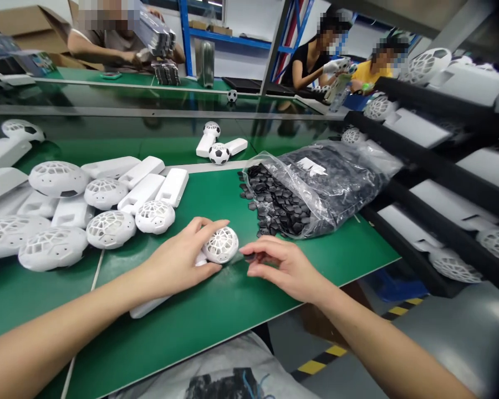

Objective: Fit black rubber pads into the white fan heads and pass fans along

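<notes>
My left hand (177, 257) is wrapped round a white device (221, 245) with a round lattice head, which lies on the green table (216, 310); its handle sticks out under my wrist. Just right of the head, my right hand (280, 266) pinches a small black piece (250, 257) between thumb and fingers, apart from the device. Behind my right hand, an open clear plastic bag (341, 183) lies on its side, with many black pieces (278, 205) spilling from its mouth.
Several white devices (110, 228) are piled at the left. Two ball-headed ones (219, 153) lie farther back, near a small football (232, 96). Black racks (453, 166) with white parts stand at the right. Three people are at work across the table.
</notes>
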`<state>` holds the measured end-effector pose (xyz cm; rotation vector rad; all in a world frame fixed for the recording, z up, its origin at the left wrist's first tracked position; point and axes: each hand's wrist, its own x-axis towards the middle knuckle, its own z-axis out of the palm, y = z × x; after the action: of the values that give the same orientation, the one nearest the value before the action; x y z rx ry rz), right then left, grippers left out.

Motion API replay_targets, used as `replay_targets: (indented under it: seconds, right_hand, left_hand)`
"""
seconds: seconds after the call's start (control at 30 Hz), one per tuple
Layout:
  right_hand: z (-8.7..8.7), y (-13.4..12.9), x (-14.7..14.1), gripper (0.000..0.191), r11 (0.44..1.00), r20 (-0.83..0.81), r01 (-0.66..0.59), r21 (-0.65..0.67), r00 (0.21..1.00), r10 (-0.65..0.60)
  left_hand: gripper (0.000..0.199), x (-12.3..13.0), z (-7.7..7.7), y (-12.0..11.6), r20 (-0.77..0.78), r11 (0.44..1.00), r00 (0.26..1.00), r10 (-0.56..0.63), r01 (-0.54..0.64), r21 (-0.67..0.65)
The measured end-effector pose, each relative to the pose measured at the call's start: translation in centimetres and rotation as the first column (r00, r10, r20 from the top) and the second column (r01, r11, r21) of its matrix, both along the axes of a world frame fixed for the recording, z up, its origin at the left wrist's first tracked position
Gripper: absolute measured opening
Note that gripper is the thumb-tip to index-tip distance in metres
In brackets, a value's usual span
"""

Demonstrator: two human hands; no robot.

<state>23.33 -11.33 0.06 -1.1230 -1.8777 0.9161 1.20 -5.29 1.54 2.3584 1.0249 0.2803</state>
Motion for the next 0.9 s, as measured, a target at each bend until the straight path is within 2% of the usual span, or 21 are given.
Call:
replay_targets:
  seconds: [0.13,0.2,0.37,0.63,0.7,0.8,0.9]
  right_hand:
    - [-0.2,-0.2,-0.8,0.015,0.955,0.126,0.116,0.272,0.98,-0.155]
    - [-0.3,-0.3,-1.3,0.015,0.939,0.149,0.134,0.315,0.971,-0.189]
    - [-0.6,-0.7,-2.7,0.012,0.959,0.12,0.099,0.264,0.984,-0.135]
    - [-1.2,0.2,-3.8,0.003,0.943,0.04,0.215,0.252,0.972,-0.232]
    - [-1.3,0.3,-3.9,0.014,0.951,0.014,0.25,0.181,0.966,-0.257]
    - [-1.5,0.4,-4.2,0.028,0.972,-0.087,0.237,-0.003,0.968,-0.236]
    - [-1.3,0.6,-3.6,0.028,0.977,-0.143,0.193,-0.087,0.968,-0.204]
  left_hand:
    - [0.063,0.0,-0.4,0.1,0.02,1.0,1.0,0.013,-0.013,0.005]
    - [0.064,0.0,-0.4,0.1,0.011,1.0,1.0,0.008,-0.008,0.017]
    - [0.065,0.0,-0.4,0.1,0.024,1.0,1.0,-0.006,0.005,0.027]
    - [0.055,0.1,-0.1,-0.1,0.021,0.995,0.999,0.024,-0.026,0.093]
    - [0.053,0.2,0.0,-0.1,0.022,0.995,0.999,0.029,-0.031,0.094]
    - [0.05,0.4,0.1,0.0,0.054,0.995,0.998,0.028,-0.033,0.09]
    - [0.048,0.4,0.0,-0.2,0.084,0.996,0.996,-0.005,-0.003,0.094]
